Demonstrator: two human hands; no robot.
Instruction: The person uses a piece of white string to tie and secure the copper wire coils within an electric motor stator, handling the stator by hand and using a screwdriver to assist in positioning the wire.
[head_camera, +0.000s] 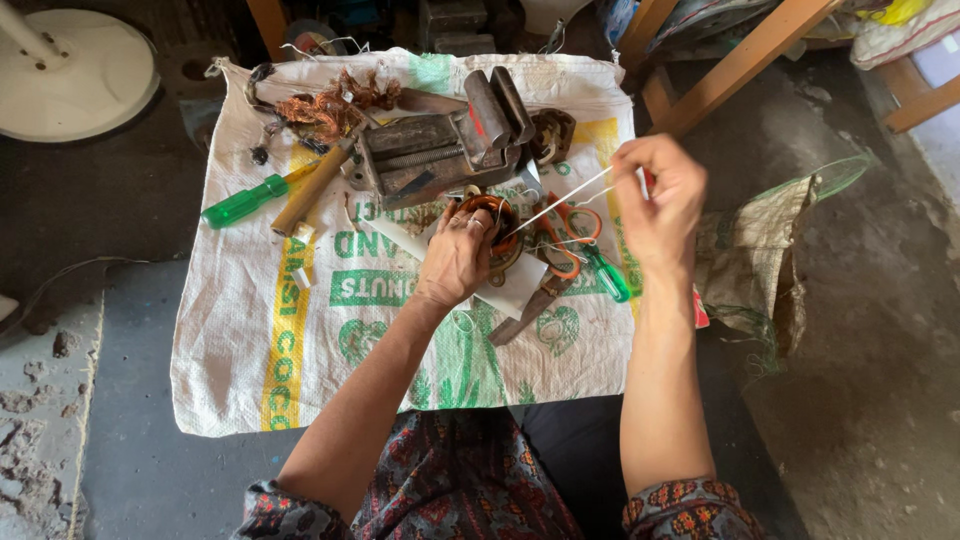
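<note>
Left hand (455, 255) grips copper coil (492, 215) on sack (300, 340). Right hand (660, 205) pinches taut white cord (560, 203) running from coil. Vise (450, 140) just behind.

Copper coil (492, 215) half hidden under left hand (455, 262).

Short dark floral-patterned sleeves; rings on the left hand (455, 258); bare forearms.

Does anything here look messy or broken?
Yes. A tangled heap of copper wire lies loose on the sack's far left corner, beside the vise. The left hand holds a copper coil; the right hand pulls a white thread from it.
</note>
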